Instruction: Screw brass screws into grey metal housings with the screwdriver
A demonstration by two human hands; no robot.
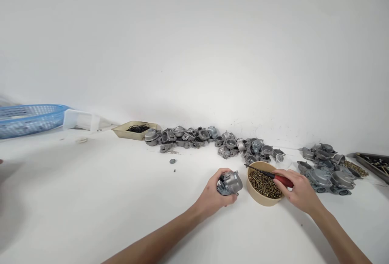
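Observation:
My left hand (211,195) is wrapped round a grey cast-metal carburetor body (231,183), held just above the white table left of a round tan bowl. Brass-coloured screws (264,185) fill much of that bowl (265,202). Over the bowl's right rim, my right hand (296,189) grips a screwdriver (284,180) by its red and black handle. The dark shaft points left across the bowl, its tip near the far left rim. The fingers hide part of the handle.
Grey metal castings (182,136) lie heaped along the wall, with another group (330,171) at right. A beige tray (129,133) holds black rings. A blue basket (33,122) and white container (81,120) stand left. At far right sits a dark tray (373,162). A small grey piece (172,161) lies mid-table.

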